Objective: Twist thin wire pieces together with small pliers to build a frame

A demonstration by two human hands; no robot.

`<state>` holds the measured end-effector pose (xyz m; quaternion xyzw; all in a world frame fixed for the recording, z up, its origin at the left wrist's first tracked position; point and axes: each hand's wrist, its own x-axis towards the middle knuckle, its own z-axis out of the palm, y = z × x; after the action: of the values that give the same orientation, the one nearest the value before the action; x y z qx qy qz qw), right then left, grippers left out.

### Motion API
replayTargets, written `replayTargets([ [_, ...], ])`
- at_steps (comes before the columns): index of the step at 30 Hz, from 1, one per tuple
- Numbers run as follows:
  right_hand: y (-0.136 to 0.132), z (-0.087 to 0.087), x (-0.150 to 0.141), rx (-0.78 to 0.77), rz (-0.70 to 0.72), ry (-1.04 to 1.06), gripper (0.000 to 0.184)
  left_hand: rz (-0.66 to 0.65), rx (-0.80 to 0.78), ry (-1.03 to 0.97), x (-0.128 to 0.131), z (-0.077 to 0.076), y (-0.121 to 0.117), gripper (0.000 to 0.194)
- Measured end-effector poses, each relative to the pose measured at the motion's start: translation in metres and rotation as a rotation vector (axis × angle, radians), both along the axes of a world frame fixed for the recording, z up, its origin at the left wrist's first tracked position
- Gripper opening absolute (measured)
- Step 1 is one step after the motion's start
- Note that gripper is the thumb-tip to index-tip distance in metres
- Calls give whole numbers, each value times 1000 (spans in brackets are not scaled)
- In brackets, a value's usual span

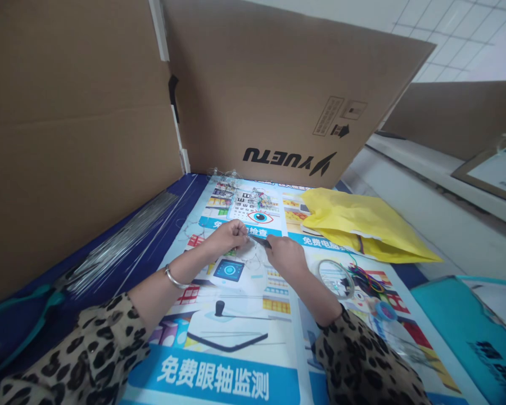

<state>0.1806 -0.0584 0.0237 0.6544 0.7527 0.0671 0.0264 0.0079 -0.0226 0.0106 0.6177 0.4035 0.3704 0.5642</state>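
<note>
My left hand (231,236), with a silver bangle on the wrist, is closed in a pinch near the middle of the poster. A fine wire (256,260) seems to loop down from its fingertips, faint against the print. Facing it, my right hand (287,257) is wrapped round a slim dark tool (259,241), its tip pointing left and close to the left fingertips. The tool's exact kind is hidden by the fingers. Below both hands, a thin rod with a black handle (220,307) and several straight wires lie on the printed poster (219,371).
Cardboard panels (253,84) stand behind and at left. A bundle of straight wires (118,242) and teal-handled scissors (21,326) lie left. At right are a yellow bag (362,225), a wire coil (336,278), coloured cords (366,279) and a teal box (459,332).
</note>
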Motion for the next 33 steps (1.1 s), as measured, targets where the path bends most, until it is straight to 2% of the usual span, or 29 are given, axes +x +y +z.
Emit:
replayTargets([
  [6,1,-3,3,80,108,-34,16,-22,12,69,-2,0,1,13],
  [13,1,-1,6,194,222,-69,16,-79,97,106,-2,2,-2,5],
  [18,3,-1,14,253,284,-49,16,-55,83,126,-4,0,1,6],
  [24,8,-4,23,349,119,-18,16,-69,86,130,-7,1,3,5],
  [27,8,-5,22,340,156,-56,17,-88,125,105,-7,1,3,5],
  [31,6,-5,21,358,257,-72,20,-140,81,84,-6,2,2,7],
  [33,6,-5,22,390,229,-67,20,-146,69,89,-6,2,2,8],
])
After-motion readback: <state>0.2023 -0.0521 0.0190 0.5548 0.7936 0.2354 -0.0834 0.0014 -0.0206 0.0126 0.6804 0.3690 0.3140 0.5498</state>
